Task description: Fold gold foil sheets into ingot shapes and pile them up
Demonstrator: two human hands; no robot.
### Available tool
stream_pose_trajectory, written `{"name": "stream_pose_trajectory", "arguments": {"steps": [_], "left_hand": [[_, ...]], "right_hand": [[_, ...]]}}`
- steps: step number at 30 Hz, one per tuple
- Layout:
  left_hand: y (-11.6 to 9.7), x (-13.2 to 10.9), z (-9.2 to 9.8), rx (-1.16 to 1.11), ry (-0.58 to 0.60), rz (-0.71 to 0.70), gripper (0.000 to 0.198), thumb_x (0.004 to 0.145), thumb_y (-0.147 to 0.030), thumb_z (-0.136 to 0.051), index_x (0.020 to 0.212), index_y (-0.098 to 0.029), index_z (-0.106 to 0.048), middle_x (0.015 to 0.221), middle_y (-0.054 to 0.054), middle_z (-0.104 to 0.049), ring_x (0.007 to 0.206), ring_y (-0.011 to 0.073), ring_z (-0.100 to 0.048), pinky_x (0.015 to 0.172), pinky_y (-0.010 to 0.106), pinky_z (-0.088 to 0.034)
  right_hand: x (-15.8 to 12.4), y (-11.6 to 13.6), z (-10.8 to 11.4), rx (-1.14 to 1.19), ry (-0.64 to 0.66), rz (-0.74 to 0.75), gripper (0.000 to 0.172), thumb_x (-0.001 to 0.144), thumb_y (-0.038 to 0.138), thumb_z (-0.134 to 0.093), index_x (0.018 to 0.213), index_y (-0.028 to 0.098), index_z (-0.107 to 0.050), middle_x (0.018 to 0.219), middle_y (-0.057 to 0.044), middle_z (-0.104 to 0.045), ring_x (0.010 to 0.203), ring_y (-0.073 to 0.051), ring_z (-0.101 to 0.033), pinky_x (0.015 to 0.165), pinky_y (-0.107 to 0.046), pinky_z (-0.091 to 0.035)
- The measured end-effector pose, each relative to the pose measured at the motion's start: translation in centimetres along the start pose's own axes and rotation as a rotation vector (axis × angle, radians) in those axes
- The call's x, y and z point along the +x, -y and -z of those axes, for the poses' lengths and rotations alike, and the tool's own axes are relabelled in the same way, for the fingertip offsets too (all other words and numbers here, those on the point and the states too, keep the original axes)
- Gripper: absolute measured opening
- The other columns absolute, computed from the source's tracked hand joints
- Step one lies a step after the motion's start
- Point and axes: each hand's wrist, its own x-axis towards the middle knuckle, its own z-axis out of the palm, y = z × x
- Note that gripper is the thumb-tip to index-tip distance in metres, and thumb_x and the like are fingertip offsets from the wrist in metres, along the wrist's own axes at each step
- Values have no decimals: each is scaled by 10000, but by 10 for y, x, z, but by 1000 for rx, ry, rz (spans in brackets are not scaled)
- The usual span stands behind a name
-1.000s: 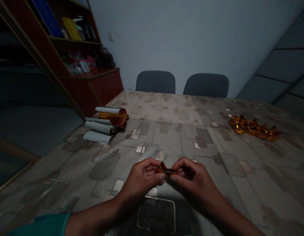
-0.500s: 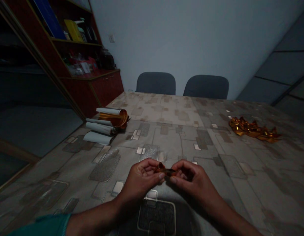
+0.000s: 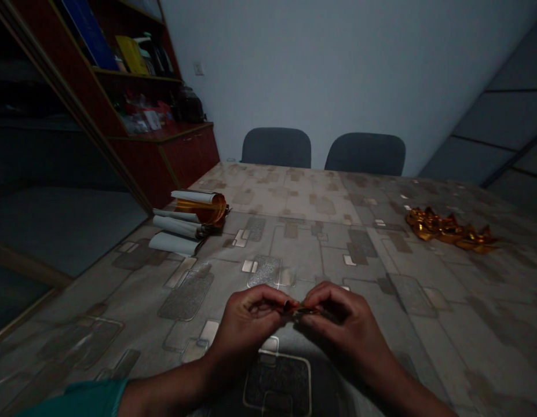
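Between my fingertips is a small piece of folded gold foil paper, mostly covered by the fingers. My left hand pinches its left end, and my right hand pinches the right end, the two hands almost touching above the patterned tablecloth. Toward the right of the table lies a row of shiny gold folded foil pieces. At the left, curled sheets of gold foil paper with pale backs rest in a loose stack.
Two grey chairs stand behind the table's far edge. A red-brown cabinet with shelves of bottles, bags and a dark jar stands at the far left, beside the table. A pale wall closes off the back.
My fingertips have drawn closer together over the foil piece, so less of it shows. My right fingers have shifted slightly left. The other things stay in place.
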Motion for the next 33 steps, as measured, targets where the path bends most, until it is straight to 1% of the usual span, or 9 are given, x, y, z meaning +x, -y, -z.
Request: {"name": "stream_pose_trajectory", "arguments": {"steps": [3, 8, 14, 20, 22, 25, 27, 30, 33], "left_hand": [[2, 3, 0, -13, -8, 57, 191, 626, -211, -860, 731, -148, -714, 764, 61, -752, 745, 193, -712, 713, 277, -561], [-3, 8, 1, -72, 9, 157, 363, 582, -219, -896, 846, -145, -658, 718, 25, -720, 614, 139, -670, 619, 238, -532], [-8, 9, -3, -92, 41, 199, 408, 562, -291, -923, 717, -152, -572, 665, 11, -686, 563, 124, -645, 585, 230, -514], [-7, 10, -3, -152, 71, 232, 469, 547, -313, -937, 809, -147, -586, 706, 9, -696, 588, 111, -645, 602, 219, -515], [-6, 9, -3, -155, 73, 241, 469, 546, -316, -940, 799, -145, -585, 699, 5, -692, 585, 110, -644, 592, 215, -515], [-4, 9, -4, -157, 84, 238, 453, 544, -306, -940, 760, -147, -576, 667, -9, -678, 554, 99, -633, 571, 205, -505], [-4, 9, -3, -155, 100, 243, 443, 543, -290, -942, 730, -147, -567, 652, -11, -675, 543, 96, -633, 569, 203, -504], [-6, 10, -2, -179, 142, 269, 439, 556, -277, -941, 782, -144, -589, 708, 18, -713, 626, 135, -693, 590, 204, -514], [-9, 10, 1, -206, 180, 300, 429, 637, -304, -908, 910, -138, -622, 843, 74, -759, 782, 188, -742, 652, 216, -541]], "right_hand": [[0, -1, 0, -37, -10, 10, 60, 749, 208, -725, 706, 204, -684, 704, -16, -671, 660, -164, -603, 625, -302, -447], [2, -1, -3, -14, -2, -115, 85, 721, 265, -713, 730, 191, -673, 644, 6, -622, 594, -141, -537, 557, -267, -407], [5, -1, -7, -73, -4, -150, 84, 719, 262, -665, 694, 191, -628, 611, 15, -578, 573, -135, -503, 543, -262, -389], [6, 0, 1, 139, 118, -189, 268, 760, 437, -714, 837, 193, -636, 682, 10, -578, 619, -140, -516, 566, -263, -400], [6, -1, 1, 132, 133, -210, 279, 746, 451, -723, 782, 194, -618, 645, 18, -557, 587, -131, -491, 543, -255, -384], [6, -2, -3, 63, 115, -223, 258, 738, 405, -717, 673, 197, -577, 572, 44, -487, 530, -114, -432, 501, -243, -337], [6, -1, -5, 40, 95, -220, 235, 738, 374, -704, 658, 194, -576, 558, 49, -475, 518, -109, -414, 494, -242, -318], [6, -1, -3, 79, 75, -227, 225, 748, 372, -693, 685, 187, -582, 578, 40, -509, 525, -107, -421, 503, -244, -316], [6, -1, 0, 126, 61, -235, 246, 764, 386, -697, 698, 182, -577, 585, 39, -507, 524, -101, -420, 502, -243, -304]]}}
